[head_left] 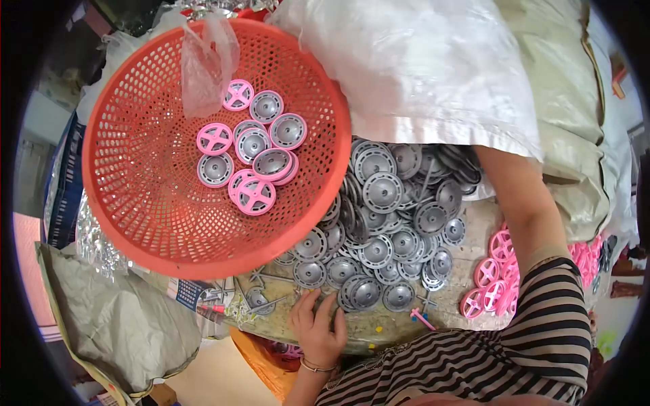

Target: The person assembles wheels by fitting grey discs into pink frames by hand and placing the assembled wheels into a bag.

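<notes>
My left hand (318, 329) rests at the table's near edge, its fingers apart and empty, just below a heap of grey plastic wheel discs (382, 192). On the right, my right forearm reaches up under a white sack (420, 68), which hides my right hand. Grey discs spill out from beneath that sack's edge. A red-orange mesh basket (149, 223) lies to the left of the heap. Inside it are several assembled wheels (254, 196), pink on one side and grey on the other, and a piece of clear plastic bag (206, 68).
Pink rings (487, 272) are piled at the right beside my right arm. Thin grey rods (261, 301) lie below the basket. A small pink piece (423, 319) sits near the front edge. Sacks (122, 318) flank the table, and an orange bag (261, 362) is below it.
</notes>
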Demonstrator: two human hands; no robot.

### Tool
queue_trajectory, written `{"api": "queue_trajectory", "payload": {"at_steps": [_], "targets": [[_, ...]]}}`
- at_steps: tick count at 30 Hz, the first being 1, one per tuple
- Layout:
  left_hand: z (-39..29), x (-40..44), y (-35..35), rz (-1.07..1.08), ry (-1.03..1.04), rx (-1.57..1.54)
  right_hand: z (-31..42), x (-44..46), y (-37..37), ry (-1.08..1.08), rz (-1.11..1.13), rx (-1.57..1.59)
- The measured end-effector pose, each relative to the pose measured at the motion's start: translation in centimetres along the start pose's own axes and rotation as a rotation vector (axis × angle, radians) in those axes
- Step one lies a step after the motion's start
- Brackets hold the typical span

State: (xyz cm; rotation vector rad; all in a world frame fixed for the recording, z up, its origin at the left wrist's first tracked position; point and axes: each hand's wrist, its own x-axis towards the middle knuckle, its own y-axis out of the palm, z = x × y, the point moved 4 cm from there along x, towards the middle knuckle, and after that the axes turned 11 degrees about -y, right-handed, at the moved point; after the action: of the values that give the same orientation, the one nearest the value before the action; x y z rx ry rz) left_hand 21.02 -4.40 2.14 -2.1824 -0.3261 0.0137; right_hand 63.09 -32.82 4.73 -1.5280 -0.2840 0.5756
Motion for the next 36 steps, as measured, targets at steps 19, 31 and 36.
{"api": "queue_trajectory", "payload": {"at_steps": [19,31,36], "targets": [[-0.2,-2.3,0.2,-0.131,0.143,0.002,11.9,-14.7,-0.9,0.093,-0.115,0.279],[-0.1,-9.0,-0.2,-0.123,0.083,-0.175,12.4,-25.2,1.1,-0.178,-0.588,0.398],[-1.1,-11.8,-0.5,-0.127,0.108,-0.154,13.0,-34.3,0.3,-0.063,-0.648,0.514]]}}
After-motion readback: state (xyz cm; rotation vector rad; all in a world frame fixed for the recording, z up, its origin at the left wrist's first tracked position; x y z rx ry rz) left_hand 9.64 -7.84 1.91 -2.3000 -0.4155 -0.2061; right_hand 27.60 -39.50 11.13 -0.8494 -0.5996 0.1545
